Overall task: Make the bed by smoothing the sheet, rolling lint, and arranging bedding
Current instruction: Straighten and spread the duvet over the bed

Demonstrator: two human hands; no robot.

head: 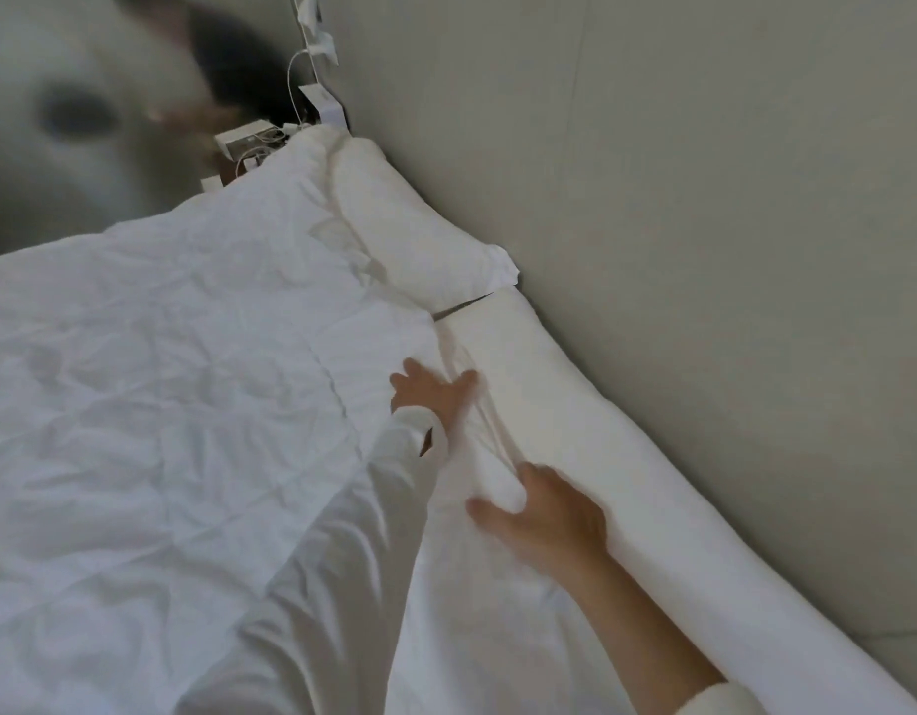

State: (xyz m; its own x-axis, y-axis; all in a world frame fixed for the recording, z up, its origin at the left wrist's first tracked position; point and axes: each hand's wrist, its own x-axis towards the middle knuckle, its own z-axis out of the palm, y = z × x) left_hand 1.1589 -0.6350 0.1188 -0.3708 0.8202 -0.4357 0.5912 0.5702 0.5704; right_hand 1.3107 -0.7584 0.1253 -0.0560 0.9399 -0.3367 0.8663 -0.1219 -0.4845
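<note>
A white duvet (162, 405), soft and heavily creased with a web of shallow wrinkles, covers most of the bed from its near edge up toward the head end. Its upper hem lies bunched in long folds along the line where it meets the pillows. Two plump white pillows sit in a row against the head edge of the bed: the far pillow (415, 240), rounded with a pointed corner of its case sticking out, and the near pillow (575, 405), a long smooth bolster-like shape, with a thin dark gap between them. The left hand (433, 392), coming out of a loose white sleeve (317, 559), lies flat on the duvet's hem with fingers spread and straight, just beside the near pillow. The right hand (546, 513) rests closer to the bed's near edge; its fingers curl over a raised ridge of the bunched white fabric where the duvet touches the near pillow, thumb stretched out to the side, though motion blur softens the outline. Behind the pillows rises a pale grey-beige padded headboard (678, 198), smooth and matte with a faint vertical seam. At the far corner of the bed stands a white socket box (244, 144) with white cables (291, 80) looping up from it, and beyond it everything is blurred.
</note>
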